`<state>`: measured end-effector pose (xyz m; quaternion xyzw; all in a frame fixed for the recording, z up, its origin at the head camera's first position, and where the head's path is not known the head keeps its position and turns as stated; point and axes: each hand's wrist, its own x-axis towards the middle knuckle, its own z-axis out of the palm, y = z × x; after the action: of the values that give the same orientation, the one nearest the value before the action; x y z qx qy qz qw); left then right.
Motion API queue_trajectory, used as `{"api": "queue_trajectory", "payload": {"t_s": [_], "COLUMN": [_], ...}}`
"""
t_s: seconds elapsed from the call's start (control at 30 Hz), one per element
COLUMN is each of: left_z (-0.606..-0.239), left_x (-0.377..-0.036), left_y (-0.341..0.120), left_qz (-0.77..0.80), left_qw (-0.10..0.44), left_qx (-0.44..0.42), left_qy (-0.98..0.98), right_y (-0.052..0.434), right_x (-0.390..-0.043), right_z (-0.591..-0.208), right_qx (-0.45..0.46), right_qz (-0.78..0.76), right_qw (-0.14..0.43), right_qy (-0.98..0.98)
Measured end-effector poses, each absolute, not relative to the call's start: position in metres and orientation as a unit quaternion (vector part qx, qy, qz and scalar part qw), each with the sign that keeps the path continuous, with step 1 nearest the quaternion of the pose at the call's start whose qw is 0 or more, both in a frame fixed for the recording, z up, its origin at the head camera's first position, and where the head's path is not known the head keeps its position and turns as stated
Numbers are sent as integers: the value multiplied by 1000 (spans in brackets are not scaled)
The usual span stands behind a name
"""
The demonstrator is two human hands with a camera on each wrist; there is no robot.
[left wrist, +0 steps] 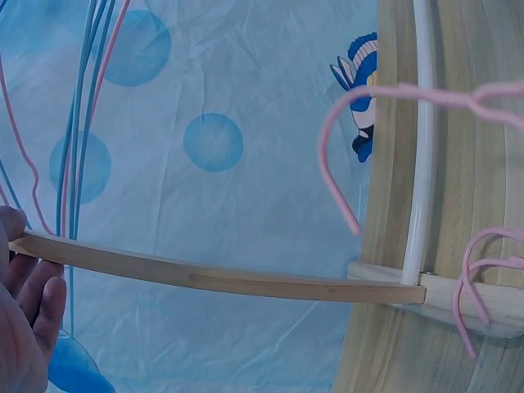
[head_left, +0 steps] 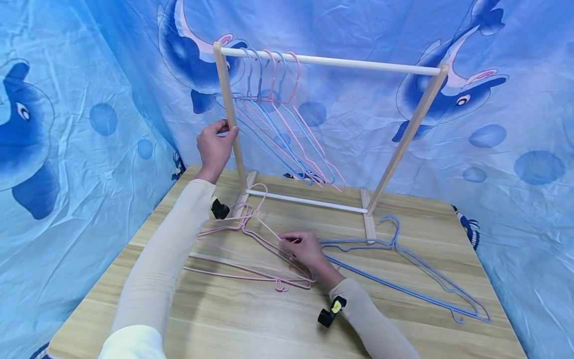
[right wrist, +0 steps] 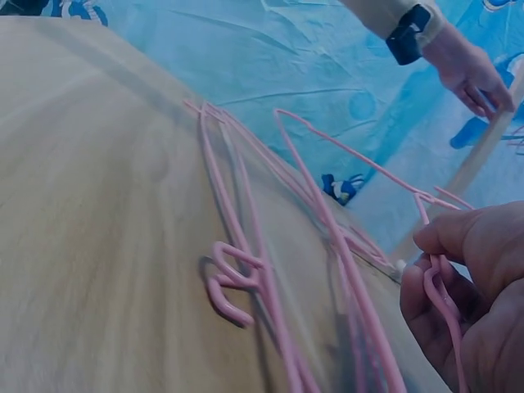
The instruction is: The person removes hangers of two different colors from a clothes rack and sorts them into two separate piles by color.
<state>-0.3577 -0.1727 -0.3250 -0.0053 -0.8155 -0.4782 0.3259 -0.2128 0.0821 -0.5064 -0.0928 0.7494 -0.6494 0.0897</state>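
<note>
Pink hanger pinched in right hand fingers — left hand gripping wooden post

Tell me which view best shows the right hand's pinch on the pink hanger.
Right wrist: the right hand pinches the pink hanger close up. Head shows the grip small; left wrist shows only pink hooks.

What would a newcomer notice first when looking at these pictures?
First, the pale wooden clothes rack at the back of the wooden table, with thin pink and blue wire hangers hanging at its left end. The left hand grips its left post, while the right hand pinches a pink wire hanger lying on the table.
</note>
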Motion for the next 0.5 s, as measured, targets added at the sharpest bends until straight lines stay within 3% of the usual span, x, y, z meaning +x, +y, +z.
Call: {"api": "queue_trajectory", "payload": {"t_s": [0.5], "left_z": [-327], "left_x": [-359], "left_y": [-173], "left_qz": [-475], "left_qw": [327], "left_qx": [-6], "left_qy": [-817], "right_y": [56], "right_x": [-211], "right_z": [-518], "right_qx": [-124], "right_qz": [-596], "right_qw": [62], "right_qy": [791]}}
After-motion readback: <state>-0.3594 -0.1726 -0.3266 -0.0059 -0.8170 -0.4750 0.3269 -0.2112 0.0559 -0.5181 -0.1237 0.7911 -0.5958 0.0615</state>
